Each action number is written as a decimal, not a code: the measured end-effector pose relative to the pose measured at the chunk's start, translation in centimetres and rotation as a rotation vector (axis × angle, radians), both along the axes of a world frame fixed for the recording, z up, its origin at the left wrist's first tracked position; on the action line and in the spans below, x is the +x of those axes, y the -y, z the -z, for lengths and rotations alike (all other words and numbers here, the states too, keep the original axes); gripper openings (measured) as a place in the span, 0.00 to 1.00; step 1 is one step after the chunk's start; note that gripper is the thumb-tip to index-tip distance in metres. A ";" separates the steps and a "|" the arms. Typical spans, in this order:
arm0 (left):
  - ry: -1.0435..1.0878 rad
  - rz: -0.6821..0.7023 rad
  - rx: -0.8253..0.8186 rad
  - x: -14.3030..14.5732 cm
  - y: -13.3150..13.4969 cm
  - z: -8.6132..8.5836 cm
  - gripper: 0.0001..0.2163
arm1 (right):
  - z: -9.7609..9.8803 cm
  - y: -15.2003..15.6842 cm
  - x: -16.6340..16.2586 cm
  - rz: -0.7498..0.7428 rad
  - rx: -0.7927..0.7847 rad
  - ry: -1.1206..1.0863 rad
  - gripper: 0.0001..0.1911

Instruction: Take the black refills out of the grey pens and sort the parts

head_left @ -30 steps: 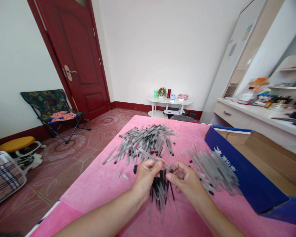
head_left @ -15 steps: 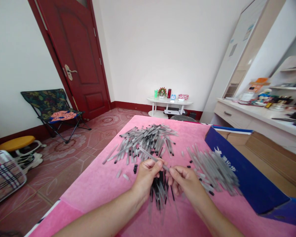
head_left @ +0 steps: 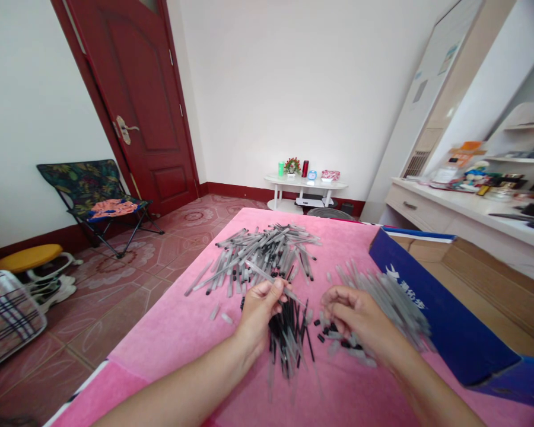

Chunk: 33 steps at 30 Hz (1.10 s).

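My left hand (head_left: pixel 258 308) is closed round a bundle of black-tipped pen refills (head_left: pixel 289 338) that hangs down from its fingers, with one clear pen barrel (head_left: pixel 267 275) pinched at the top. My right hand (head_left: pixel 355 317) has its fingers curled over small black caps (head_left: pixel 327 332) and clear pen parts at the near end of the right pile (head_left: pixel 382 296); what it grips is hidden. A bigger heap of grey pens (head_left: pixel 262 255) lies beyond both hands on the pink tablecloth (head_left: pixel 178 332).
A blue cardboard box (head_left: pixel 431 308) stands open along the table's right edge. Loose clear caps (head_left: pixel 220 314) lie left of my hand. Behind are a red door (head_left: pixel 137 101), a folding chair (head_left: pixel 98 196), a small white table (head_left: pixel 305 187) and a cluttered desk (head_left: pixel 471 207).
My right hand let go of the barrel it shared with the left hand and moved right and down onto the caps by the right pile. The left hand rose slightly.
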<state>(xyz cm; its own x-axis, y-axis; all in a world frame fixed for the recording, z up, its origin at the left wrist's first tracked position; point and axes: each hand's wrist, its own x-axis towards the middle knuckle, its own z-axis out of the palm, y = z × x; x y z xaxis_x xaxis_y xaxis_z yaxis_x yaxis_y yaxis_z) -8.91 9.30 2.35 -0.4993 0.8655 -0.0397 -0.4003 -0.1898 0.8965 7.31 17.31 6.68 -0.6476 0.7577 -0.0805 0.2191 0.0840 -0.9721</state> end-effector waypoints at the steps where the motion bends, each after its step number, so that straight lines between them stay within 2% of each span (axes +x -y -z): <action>1: 0.009 -0.001 -0.004 0.0 0.0 0.0 0.15 | 0.0 -0.2 0.1 0.013 -0.039 -0.025 0.05; 3: -0.001 0.008 -0.009 0.1 0.0 0.1 0.15 | 0.1 -0.1 0.0 0.019 -0.101 -0.057 0.08; 5: -0.045 0.021 -0.008 0.3 0.1 0.2 0.15 | 0.3 0.3 -0.5 -0.016 -0.086 -0.035 0.11; 9: -0.154 0.072 0.014 0.9 0.3 0.4 0.14 | 0.5 1.5 -1.5 -0.134 0.147 0.008 0.12; 12: -0.156 0.082 0.031 0.4 0.1 0.2 0.14 | 0.6 2.0 -1.6 -0.175 0.262 0.085 0.13; 19: 0.063 -0.150 0.126 -4.3 -1.0 -1.8 0.14 | 2.4 2.6 -1.4 -0.264 0.322 0.303 0.09; 23: 0.082 -0.177 0.131 -5.3 -1.1 -2.1 0.15 | 3.6 4.0 -2.3 -0.248 0.313 0.362 0.09; 26: 0.077 -0.142 0.116 -4.8 -1.0 -1.8 0.16 | 3.6 4.5 -2.7 -0.246 0.332 0.344 0.10; 30: 0.069 -0.074 0.095 -3.9 -0.9 -1.6 0.15 | 2.2 2.5 -1.6 -0.210 0.409 0.336 0.13; 33: 0.045 -0.014 0.058 -3.3 -0.7 -1.6 0.15 | 1.3 -0.7 0.3 -0.078 0.561 0.428 0.13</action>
